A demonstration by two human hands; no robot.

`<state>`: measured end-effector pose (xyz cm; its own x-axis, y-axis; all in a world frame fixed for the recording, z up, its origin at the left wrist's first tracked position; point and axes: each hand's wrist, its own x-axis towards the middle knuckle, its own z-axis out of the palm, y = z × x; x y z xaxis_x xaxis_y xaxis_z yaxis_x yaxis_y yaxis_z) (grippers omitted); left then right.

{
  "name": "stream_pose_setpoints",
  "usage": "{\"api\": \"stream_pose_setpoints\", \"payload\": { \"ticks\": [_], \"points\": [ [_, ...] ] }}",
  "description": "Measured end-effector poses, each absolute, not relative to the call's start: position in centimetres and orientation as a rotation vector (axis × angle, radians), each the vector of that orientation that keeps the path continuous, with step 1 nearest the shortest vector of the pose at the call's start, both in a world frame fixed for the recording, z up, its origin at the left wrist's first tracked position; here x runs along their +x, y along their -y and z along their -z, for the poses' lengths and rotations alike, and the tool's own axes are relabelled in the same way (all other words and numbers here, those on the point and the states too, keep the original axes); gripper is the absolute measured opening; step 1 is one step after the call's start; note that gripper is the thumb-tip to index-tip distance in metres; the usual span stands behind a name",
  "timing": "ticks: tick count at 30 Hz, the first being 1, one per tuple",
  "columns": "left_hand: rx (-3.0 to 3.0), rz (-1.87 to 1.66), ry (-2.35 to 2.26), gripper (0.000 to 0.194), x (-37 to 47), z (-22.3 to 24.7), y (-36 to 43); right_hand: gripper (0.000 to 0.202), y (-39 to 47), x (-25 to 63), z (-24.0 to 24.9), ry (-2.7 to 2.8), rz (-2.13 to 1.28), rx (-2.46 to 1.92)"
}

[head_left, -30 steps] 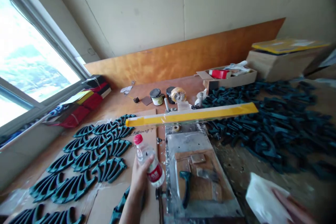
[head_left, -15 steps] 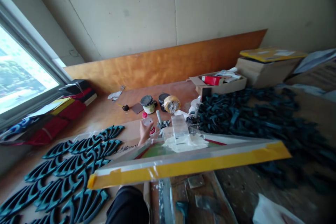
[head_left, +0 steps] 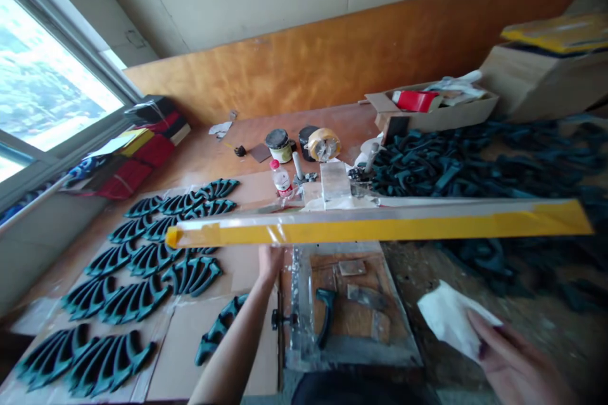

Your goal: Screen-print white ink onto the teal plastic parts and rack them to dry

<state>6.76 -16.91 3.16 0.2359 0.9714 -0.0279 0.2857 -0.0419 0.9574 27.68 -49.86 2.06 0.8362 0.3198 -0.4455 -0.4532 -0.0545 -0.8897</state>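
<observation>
Obscuring left hand point(head_left: 270, 259) partly: taped bar point(head_left: 380, 225); right hand point(head_left: 503, 345) holds wipe point(head_left: 449, 316).

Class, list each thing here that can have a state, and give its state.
Cloth: bunched, in the right hand
Left hand: partly hidden, grip unclear
Frame: raised
Bottle: capped, standing
Jar: lidded
Box: open, filled

The yellow-edged frame point(head_left: 380, 228) partly hides the left hand point(head_left: 270, 261), the white cloth point(head_left: 449, 316) hides some of the blurred right hand point(head_left: 513, 351), and the upper-left window point(head_left: 52, 82) is cut off.
</observation>
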Motion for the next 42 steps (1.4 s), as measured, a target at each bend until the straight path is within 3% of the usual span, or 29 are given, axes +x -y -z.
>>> {"api": "stream_pose_setpoints", "payload": {
  "ticks": [7,11,17,20,24,33,42],
  "points": [
    [2.302,-0.285,-1.27,0.027,3.3,-0.8,31.4,0.04,45.5,25.5,-4.9,0.203,-0.651,-1.658],
    [2.273,-0.398,-1.324,0.004,3.6,-0.8,33.1,0.039,44.0,24.1,-5.2,0.474,-0.542,-1.853],
    [2.127,-0.407,-1.101,0.003,2.2,-4.9,33.5,0.018,43.6,21.7,-6.1,1.125,-0.046,-1.797],
    [2.135,-0.408,-1.113,0.009,1.9,-6.3,34.1,0.022,43.3,20.3,-7.3,1.388,0.089,-1.667],
    [2.205,-0.415,-1.06,0.015,1.7,-7.3,34.6,0.028,42.6,19.0,-8.3,1.597,-0.005,-1.569],
    [2.493,-0.531,-0.845,0.013,1.1,-8.1,34.2,0.011,41.1,19.9,-10.2,1.581,-0.711,-1.657],
    [2.499,-0.613,-0.557,0.019,1.2,-8.0,35.2,0.018,38.9,20.7,-9.4,1.458,-0.501,-1.754]
  ]
}}
